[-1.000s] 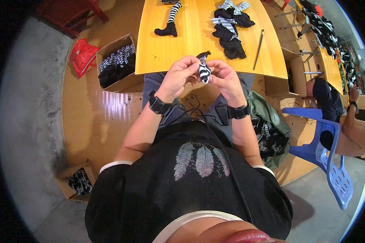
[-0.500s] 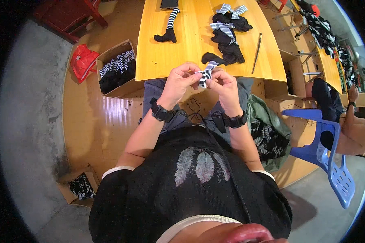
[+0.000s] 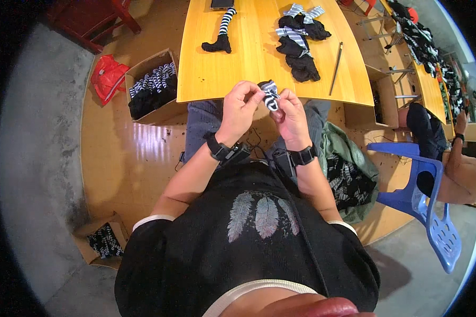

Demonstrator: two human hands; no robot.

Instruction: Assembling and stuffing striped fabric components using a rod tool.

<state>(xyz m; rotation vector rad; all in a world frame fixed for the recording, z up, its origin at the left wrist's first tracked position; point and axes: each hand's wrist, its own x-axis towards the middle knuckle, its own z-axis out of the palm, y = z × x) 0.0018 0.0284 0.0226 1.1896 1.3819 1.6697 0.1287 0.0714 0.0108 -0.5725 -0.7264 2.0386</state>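
Note:
My left hand and my right hand meet just off the near edge of the yellow table. Between their fingertips they pinch a small black-and-white striped fabric piece, bunched up, with a black part at its far end. Fingers partly cover it. Beyond my hands, several limp black fabric pieces with grey-striped ends lie in a row. A stuffed striped leg with a black boot-shaped foot rests at the table's far left, next to a dark phone-like device. To the right lies a thin dark stick.
Left of the table stands a cardboard box of striped legs, beside a red plastic bag. A smaller box sits lower left. At right are a green sack, a blue plastic chair and another person.
The black end of the striped piece has left the table and gathered up near my fingers. Both hands have shifted slightly, and the piece has turned between them.

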